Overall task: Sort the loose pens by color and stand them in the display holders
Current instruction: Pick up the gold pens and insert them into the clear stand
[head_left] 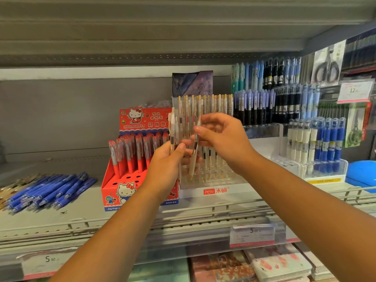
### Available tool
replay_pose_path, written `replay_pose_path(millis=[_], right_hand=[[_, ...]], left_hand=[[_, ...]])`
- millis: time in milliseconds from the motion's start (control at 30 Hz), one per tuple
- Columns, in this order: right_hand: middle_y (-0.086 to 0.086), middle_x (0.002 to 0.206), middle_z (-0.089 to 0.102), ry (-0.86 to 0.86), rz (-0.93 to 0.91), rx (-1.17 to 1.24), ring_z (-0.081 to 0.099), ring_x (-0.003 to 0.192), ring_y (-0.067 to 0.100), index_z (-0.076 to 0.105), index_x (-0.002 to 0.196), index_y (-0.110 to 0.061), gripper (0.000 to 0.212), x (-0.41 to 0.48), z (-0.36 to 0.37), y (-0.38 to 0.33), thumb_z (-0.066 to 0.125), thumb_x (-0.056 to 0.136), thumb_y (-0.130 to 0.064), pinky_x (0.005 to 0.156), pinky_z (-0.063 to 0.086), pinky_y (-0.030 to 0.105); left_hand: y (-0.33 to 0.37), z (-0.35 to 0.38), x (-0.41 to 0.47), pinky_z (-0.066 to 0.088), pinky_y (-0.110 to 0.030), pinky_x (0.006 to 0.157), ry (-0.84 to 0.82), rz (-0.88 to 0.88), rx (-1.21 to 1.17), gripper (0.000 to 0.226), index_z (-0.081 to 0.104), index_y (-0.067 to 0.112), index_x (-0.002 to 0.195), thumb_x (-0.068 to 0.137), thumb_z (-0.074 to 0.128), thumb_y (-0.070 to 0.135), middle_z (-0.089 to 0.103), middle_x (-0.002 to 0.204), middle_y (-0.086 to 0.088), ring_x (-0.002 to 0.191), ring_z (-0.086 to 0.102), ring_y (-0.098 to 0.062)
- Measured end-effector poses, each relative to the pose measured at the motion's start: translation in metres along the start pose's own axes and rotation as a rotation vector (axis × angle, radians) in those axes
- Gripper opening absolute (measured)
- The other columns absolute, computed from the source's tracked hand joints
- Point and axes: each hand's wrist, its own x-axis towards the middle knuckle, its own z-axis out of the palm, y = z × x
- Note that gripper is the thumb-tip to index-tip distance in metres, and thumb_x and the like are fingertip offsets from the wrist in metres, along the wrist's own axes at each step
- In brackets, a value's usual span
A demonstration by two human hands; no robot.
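As left hand [168, 162] grips pens [173, 127], right hand [222, 136] pinches pen [195, 144], holder [215, 181] just behind

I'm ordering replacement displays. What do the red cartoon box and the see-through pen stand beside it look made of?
The red box looks like printed cardboard with a slight gloss: flat folded panels and round holes punched in its tiers. The pen stand looks like clear hard plastic, probably acrylic: the pens standing in it show through its stepped rows, and its front strip is opaque white.
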Motion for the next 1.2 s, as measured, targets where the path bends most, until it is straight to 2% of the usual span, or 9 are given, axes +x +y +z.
replay_pose_path(millis=[133, 233, 367, 533, 633, 767, 833, 1000, 1200], right_hand=[[0.0, 0.099, 0.068, 0.131, -0.039, -0.043, 0.072, 0.084, 0.014, 0.06, 0.101, -0.027, 0.023, 0.007, -0.01, 0.0, 0.07, 0.089, -0.011, 0.063, 0.06, 0.026], [-0.003, 0.098, 0.066, 0.225, -0.065, -0.11, 0.069, 0.084, 0.013, 0.06, 0.104, -0.025, 0.023, 0.012, -0.019, 0.004, 0.071, 0.088, -0.013, 0.059, 0.059, 0.025], [-0.004, 0.096, 0.065, 0.305, -0.075, -0.202, 0.068, 0.087, 0.014, 0.06, 0.107, -0.021, 0.023, 0.018, -0.029, 0.014, 0.071, 0.088, -0.014, 0.062, 0.061, 0.028], [-0.002, 0.093, 0.065, 0.302, -0.029, -0.23, 0.068, 0.087, 0.017, 0.061, 0.105, -0.018, 0.022, 0.021, -0.033, 0.028, 0.072, 0.087, -0.013, 0.065, 0.062, 0.035], [-0.002, 0.093, 0.065, 0.271, -0.03, -0.284, 0.067, 0.088, 0.017, 0.062, 0.106, -0.018, 0.023, 0.02, -0.031, 0.036, 0.073, 0.087, -0.014, 0.064, 0.062, 0.034], [-0.005, 0.089, 0.065, 0.238, -0.039, -0.379, 0.067, 0.084, 0.015, 0.063, 0.1, -0.02, 0.019, 0.021, -0.028, 0.043, 0.075, 0.085, -0.017, 0.065, 0.062, 0.033], [-0.004, 0.089, 0.065, 0.165, -0.019, -0.447, 0.067, 0.083, 0.015, 0.065, 0.098, -0.019, 0.014, 0.021, -0.027, 0.047, 0.073, 0.087, -0.018, 0.069, 0.062, 0.038], [-0.005, 0.088, 0.067, 0.103, -0.004, -0.538, 0.066, 0.083, 0.012, 0.066, 0.097, -0.021, 0.012, 0.019, -0.028, 0.05, 0.073, 0.087, -0.02, 0.073, 0.061, 0.04], [-0.015, 0.081, 0.064, 0.083, -0.055, -0.659, 0.061, 0.076, 0.002, 0.071, 0.102, -0.018, 0.015, 0.017, -0.032, 0.048, 0.072, 0.088, -0.022, 0.068, 0.056, 0.025]], left_hand=[[0.0, -0.001, 0.002, 0.061, -0.04, 0.073, 0.065, 0.024, 0.031, 0.021, 0.063, 0.011, 0.105, 0.105, 0.043, 0.017, 0.074, 0.086, -0.008, 0.082, 0.071, -0.023], [0.003, 0.0, 0.001, 0.059, -0.032, 0.059, 0.093, 0.029, 0.05, 0.018, 0.061, 0.013, 0.103, 0.105, 0.043, 0.017, 0.069, 0.077, -0.004, 0.064, 0.064, -0.016], [0.004, -0.001, -0.001, 0.041, -0.024, 0.045, 0.074, 0.034, 0.198, 0.018, 0.058, 0.014, 0.109, 0.104, 0.044, 0.022, 0.063, 0.068, 0.003, 0.05, 0.046, -0.011], [0.005, -0.002, 0.0, 0.029, -0.021, 0.041, 0.074, -0.004, 0.191, 0.02, 0.058, 0.007, 0.102, 0.103, 0.048, 0.025, 0.048, 0.067, -0.004, 0.044, 0.034, -0.008], [0.005, -0.002, 0.0, 0.022, -0.021, 0.04, 0.082, -0.022, 0.108, 0.021, 0.054, -0.002, 0.103, 0.1, 0.046, 0.017, 0.041, 0.067, -0.008, 0.042, 0.029, -0.011], [0.007, 0.001, 0.001, 0.019, -0.021, 0.042, 0.082, -0.033, 0.036, 0.025, 0.057, 0.009, 0.1, 0.096, 0.033, 0.002, 0.044, 0.061, -0.004, 0.041, 0.028, -0.012], [0.006, 0.001, 0.001, 0.022, -0.022, 0.041, 0.081, -0.02, 0.056, 0.024, 0.057, 0.01, 0.1, 0.098, 0.034, 0.003, 0.048, 0.062, -0.003, 0.043, 0.032, -0.013], [0.005, 0.0, -0.002, 0.05, -0.026, 0.05, 0.048, 0.011, 0.093, 0.02, 0.06, 0.012, 0.107, 0.105, 0.041, 0.014, 0.067, 0.07, -0.002, 0.059, 0.062, -0.016], [0.004, 0.0, -0.002, 0.059, -0.031, 0.063, 0.001, 0.028, 0.094, 0.018, 0.061, 0.013, 0.111, 0.104, 0.045, 0.015, 0.074, 0.081, -0.005, 0.078, 0.073, -0.023]])
